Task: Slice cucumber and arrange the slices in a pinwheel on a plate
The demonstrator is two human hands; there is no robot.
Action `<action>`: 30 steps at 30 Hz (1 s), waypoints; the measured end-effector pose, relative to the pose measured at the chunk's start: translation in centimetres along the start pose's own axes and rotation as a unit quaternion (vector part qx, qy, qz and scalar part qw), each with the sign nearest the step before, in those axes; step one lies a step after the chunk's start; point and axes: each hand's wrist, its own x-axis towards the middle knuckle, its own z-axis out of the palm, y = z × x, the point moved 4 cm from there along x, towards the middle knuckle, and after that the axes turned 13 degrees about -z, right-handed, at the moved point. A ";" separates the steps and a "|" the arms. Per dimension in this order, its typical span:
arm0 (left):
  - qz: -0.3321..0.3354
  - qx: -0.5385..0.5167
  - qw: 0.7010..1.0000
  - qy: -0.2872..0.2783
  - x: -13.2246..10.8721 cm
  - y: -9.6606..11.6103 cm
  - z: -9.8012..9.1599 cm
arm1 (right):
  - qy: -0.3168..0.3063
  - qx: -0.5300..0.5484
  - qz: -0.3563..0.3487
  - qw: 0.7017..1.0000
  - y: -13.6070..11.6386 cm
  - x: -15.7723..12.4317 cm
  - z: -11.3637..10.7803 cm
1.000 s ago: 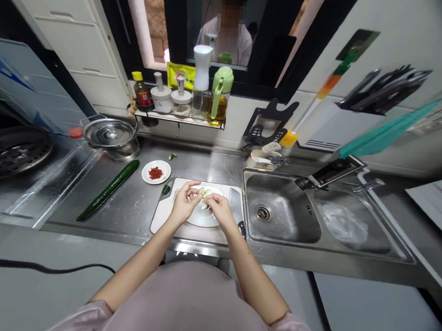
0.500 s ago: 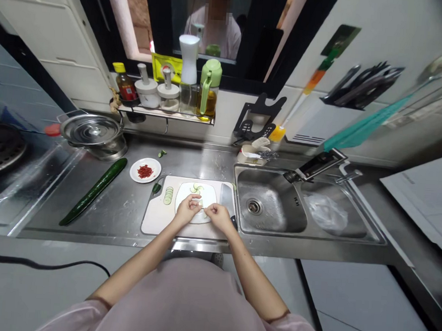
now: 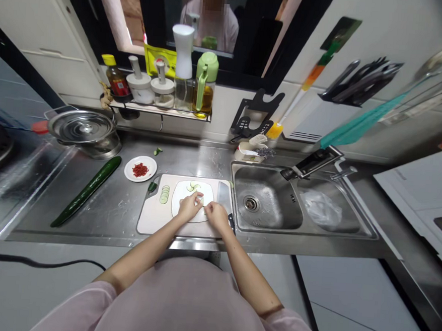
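Note:
Over a white plate (image 3: 176, 213), my left hand (image 3: 190, 207) pinches a thin, pale green cucumber slice (image 3: 202, 201). My right hand (image 3: 216, 215) has its fingers pinched together at the slice's lower right side; the exact grip is too small to see. Curved cucumber pieces (image 3: 194, 186) are arranged near the plate's far edge. Beneath the plate lies a pale cutting board (image 3: 149, 218). On its left is a row of overlapping cucumber slices (image 3: 164, 194), with a dark green cucumber end (image 3: 152, 187) by the corner. A knife (image 3: 224, 193) rests along the board's right side, partly behind my right hand.
A whole cucumber (image 3: 86, 191) and a small plate (image 3: 140, 177) of chopped red bits lie to the left. Farther left stands a lidded steel pot (image 3: 101, 147). The double sink (image 3: 273, 224) adjoins the board on the right. Bottles and jars fill a wall rack (image 3: 160, 112).
The view has shifted slightly, moving the counter left in the picture. My fingers have turned a little around the slice, and the two hands are slightly farther apart.

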 end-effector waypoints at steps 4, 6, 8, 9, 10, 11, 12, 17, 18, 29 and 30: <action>0.004 0.064 0.998 -0.001 1.1 0.7 0.6 | 0.004 -0.064 -0.007 0.998 0.2 0.7 0.3; 0.009 0.090 0.996 0.001 1.6 1.1 0.7 | 0.006 -0.085 -0.013 0.996 0.3 1.1 0.5; 0.020 0.116 0.993 0.005 2.0 1.5 0.8 | 0.012 -0.100 -0.017 0.995 0.4 1.4 0.6; 0.027 0.129 0.991 0.007 2.1 1.7 0.8 | 0.017 -0.105 -0.021 0.994 0.4 1.4 0.7; 0.032 0.141 0.989 0.009 2.1 1.8 0.9 | 0.021 -0.108 -0.024 0.994 0.4 1.5 0.7; 0.037 0.154 0.987 0.013 2.1 1.9 0.9 | 0.025 -0.110 -0.027 0.993 0.3 1.5 0.7; 0.040 0.165 0.985 0.017 2.1 1.9 0.9 | 0.027 -0.112 -0.028 0.993 0.3 1.4 0.7; 0.051 0.215 0.974 0.056 1.5 1.7 0.7 | 0.021 -0.147 -0.027 0.989 0.2 0.2 0.6; 0.053 0.220 0.972 0.061 1.5 1.6 0.7 | 0.018 -0.154 -0.031 0.987 0.1 0.0 0.6; 0.061 0.230 0.969 0.062 1.9 1.1 1.2 | -0.003 -0.174 -0.023 0.984 -0.2 -0.7 0.7; 0.062 0.229 0.969 0.062 2.0 1.1 1.2 | -0.003 -0.173 -0.022 0.985 -0.1 -0.7 0.7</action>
